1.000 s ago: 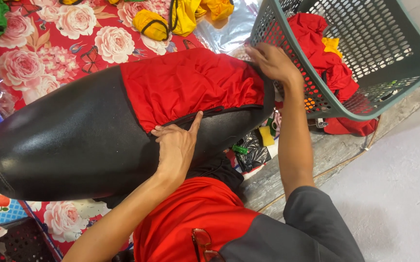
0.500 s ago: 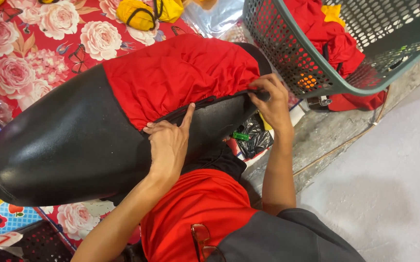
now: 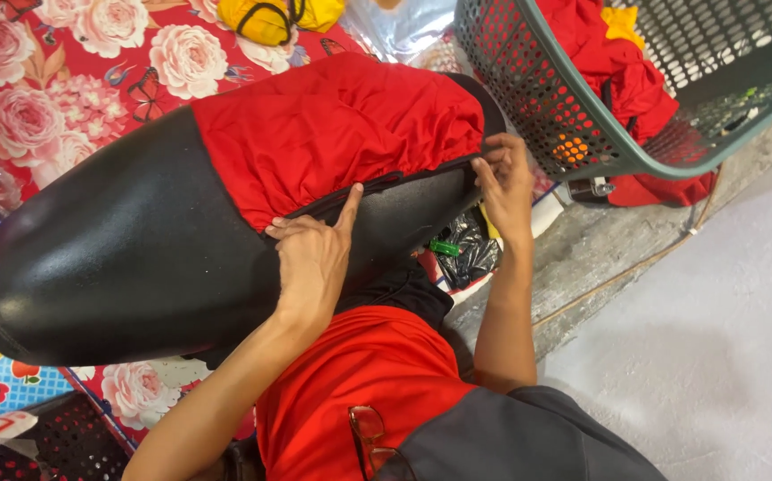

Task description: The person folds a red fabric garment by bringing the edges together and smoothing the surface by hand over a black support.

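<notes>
A long black motorcycle seat (image 3: pixel 110 258) lies across my lap, its narrow end partly under a red fabric cover (image 3: pixel 332 125) with a black elastic hem. My left hand (image 3: pixel 314 254) presses on the seat's side at the hem, forefinger stretched along the edge. At the seat's narrow tip, my right hand (image 3: pixel 503 178) pinches the hem of the red cover.
A grey-green perforated basket (image 3: pixel 546 98) with red and yellow fabric stands right of the seat tip. A red flowered cloth (image 3: pixel 56 98) lies under the seat, with yellow covers (image 3: pixel 261 18) at the top. Bare concrete floor (image 3: pixel 715 338) is at the right.
My right hand came down from the top of the seat tip to its near edge and took hold of the hem. The left hand has stayed at the hem.
</notes>
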